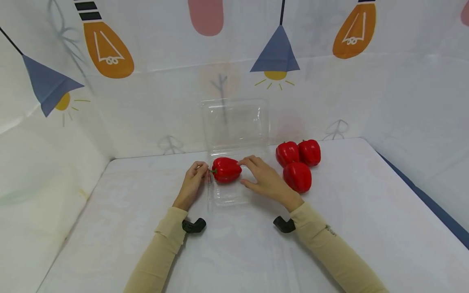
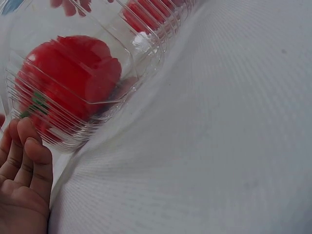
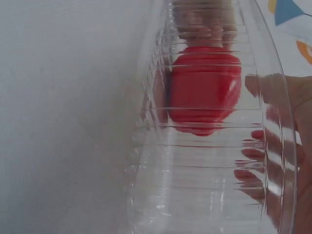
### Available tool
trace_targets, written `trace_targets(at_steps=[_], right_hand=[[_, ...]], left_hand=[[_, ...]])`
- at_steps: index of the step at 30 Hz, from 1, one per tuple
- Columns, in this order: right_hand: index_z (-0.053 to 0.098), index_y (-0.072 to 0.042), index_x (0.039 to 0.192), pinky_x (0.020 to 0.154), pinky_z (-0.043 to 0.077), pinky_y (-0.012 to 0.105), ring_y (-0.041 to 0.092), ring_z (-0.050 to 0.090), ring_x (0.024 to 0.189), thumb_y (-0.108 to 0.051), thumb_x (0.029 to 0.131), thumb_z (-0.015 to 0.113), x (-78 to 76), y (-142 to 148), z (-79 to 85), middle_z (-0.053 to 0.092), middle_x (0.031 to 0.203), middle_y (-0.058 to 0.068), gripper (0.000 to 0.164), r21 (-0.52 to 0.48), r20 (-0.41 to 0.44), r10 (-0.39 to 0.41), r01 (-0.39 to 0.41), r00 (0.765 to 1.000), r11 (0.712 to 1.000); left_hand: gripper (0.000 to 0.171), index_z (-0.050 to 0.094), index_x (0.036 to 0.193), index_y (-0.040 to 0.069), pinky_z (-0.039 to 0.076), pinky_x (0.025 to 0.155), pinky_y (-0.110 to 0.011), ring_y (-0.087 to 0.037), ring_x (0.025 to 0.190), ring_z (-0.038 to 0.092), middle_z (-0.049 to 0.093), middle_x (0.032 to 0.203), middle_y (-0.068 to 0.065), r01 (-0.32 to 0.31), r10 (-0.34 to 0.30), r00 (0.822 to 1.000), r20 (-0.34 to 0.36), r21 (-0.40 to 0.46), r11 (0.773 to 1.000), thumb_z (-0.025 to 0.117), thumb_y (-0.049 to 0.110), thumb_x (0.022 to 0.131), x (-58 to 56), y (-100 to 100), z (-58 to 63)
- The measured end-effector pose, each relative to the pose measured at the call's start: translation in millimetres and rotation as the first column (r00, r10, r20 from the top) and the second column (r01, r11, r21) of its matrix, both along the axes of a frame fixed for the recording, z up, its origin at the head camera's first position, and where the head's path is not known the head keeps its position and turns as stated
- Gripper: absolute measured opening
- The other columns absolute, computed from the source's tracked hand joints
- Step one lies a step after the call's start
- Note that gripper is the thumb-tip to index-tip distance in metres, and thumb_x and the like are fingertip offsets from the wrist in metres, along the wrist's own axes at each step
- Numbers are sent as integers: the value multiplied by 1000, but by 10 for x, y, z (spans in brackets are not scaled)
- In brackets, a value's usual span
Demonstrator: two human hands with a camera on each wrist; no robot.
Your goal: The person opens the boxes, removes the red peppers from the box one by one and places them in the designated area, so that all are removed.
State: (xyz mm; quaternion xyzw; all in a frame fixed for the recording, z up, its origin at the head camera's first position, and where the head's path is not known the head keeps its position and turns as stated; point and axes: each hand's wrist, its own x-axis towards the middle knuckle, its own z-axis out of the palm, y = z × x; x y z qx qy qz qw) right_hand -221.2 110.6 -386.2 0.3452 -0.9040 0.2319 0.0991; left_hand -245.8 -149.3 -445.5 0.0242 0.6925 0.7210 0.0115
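A red bell pepper (image 1: pixel 226 170) with a green stem lies on its side in a clear plastic clamshell box (image 1: pixel 229 201), its stem toward the left wall. My left hand (image 1: pixel 193 181) pinches the box's left rim close to that stem; the left wrist view shows bent fingers (image 2: pixel 36 151) at the ridged wall. Over the box's right side, my right hand (image 1: pixel 265 179) spreads thumb and fingers apart, with fingertips right at the pepper's blunt right end. Through the clear wall, the right wrist view shows the pepper (image 3: pixel 204 90) and the right fingers (image 3: pixel 256 151) reaching inside.
Three more red bell peppers (image 1: pixel 297 177) sit in a group to the right of the box, close to my right hand. The box's raised lid (image 1: pixel 236 122) leans near the patterned back curtain (image 1: pixel 165 101). A white cloth covers the table (image 1: pixel 242 252).
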Motion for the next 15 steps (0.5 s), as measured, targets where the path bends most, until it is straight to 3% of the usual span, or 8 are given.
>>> trace_targets(at_steps=[10,15], right_hand=[[46,-18,129,94,50,35,18,51,118,-25,82,74,-19,-168,-43,48,130,2,55,3,-2,13,-13,1000,1000],[46,-18,130,95,49,35,19,50,120,-25,80,75,-34,-234,-61,47,133,3,58,1,-19,10,-10,1000,1000]], left_hand=[[21,48,105,6,45,66,-21,-9,66,53,54,70,4,-6,6,1000,-10,-18,1000,47,26,100,0,-20,-21],[23,47,109,0,43,65,-20,-9,65,53,54,70,3,11,-11,1000,-4,13,1000,46,21,100,11,-6,23]])
